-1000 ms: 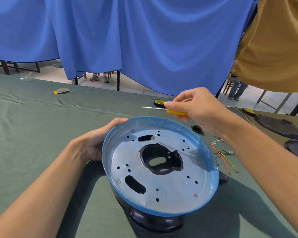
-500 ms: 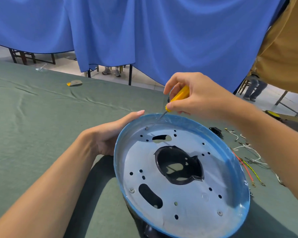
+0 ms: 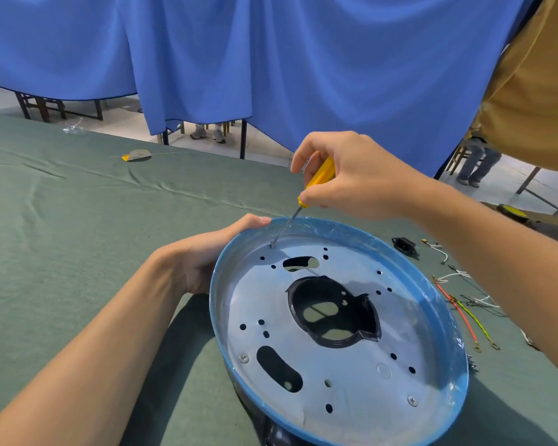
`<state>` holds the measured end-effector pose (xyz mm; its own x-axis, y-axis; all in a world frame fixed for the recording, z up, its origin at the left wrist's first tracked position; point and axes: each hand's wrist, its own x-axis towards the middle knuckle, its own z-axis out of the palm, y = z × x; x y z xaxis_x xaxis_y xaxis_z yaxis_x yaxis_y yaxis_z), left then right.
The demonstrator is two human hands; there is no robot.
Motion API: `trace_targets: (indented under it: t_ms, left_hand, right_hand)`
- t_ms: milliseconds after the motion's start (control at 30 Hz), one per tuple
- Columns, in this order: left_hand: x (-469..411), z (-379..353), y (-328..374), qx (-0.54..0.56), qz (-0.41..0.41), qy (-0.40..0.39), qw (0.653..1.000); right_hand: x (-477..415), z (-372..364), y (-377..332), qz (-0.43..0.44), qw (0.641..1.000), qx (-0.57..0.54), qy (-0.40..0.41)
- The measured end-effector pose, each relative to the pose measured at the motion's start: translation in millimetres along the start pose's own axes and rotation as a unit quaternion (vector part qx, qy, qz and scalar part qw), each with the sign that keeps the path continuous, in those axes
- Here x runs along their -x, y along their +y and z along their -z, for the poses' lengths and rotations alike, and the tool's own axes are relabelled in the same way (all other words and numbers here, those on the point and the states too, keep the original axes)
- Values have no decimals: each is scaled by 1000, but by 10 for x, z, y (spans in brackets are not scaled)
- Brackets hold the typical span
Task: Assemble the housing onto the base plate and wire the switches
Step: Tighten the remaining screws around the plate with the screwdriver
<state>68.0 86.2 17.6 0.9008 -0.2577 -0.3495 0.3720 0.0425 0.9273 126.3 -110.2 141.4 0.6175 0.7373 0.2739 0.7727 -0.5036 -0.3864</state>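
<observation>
A person's right hand [image 3: 351,178] pinches the yellow handle of a screwdriver [image 3: 320,174] between the thumb and curled fingers, with the index finger arched over the handle's top end. The forearm reaches in from the right, passing above a scatter of wires [image 3: 461,313]. The tool slants down and to the left, and its thin shaft meets a screw [image 3: 273,244] at the far edge of the plate [image 3: 351,365].

The left hand [image 3: 207,252] grips the plate's far-left rim, palm against the outer wall and thumb laid along the blue edge. Its other fingers are out of sight behind the wall. That forearm stretches in from the lower left, over the green cloth of the table [image 3: 62,236].

The round metal plate, rimmed in blue film, sits in the middle of the table, just in front of the person and between the two arms. It is tipped so that its face is turned toward the camera. It rests on the black housing [image 3: 271,429], which shows below the near rim and through the large central cutout.

A black socket [image 3: 404,244] lies on the cloth just right of the plate, near the wires. A blue curtain [image 3: 271,59] hangs behind the table, and someone in a mustard shirt [image 3: 535,91] stands at the upper right.
</observation>
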Motion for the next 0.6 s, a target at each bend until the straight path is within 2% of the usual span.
trace_targets:
  t_ms: [300,467,600]
  left_hand:
    - [47,17,63,-15,2,-21,1000]
    - [57,-14,185,-41,3,-5,999]
    - [70,4,171,-78,-11,18,997]
  right_hand:
    - [-75,26,-64,6,999,22,-33]
    - [-145,159,-151,11,998,19,-60]
    - [-173,92,-183,20,994,65,-79]
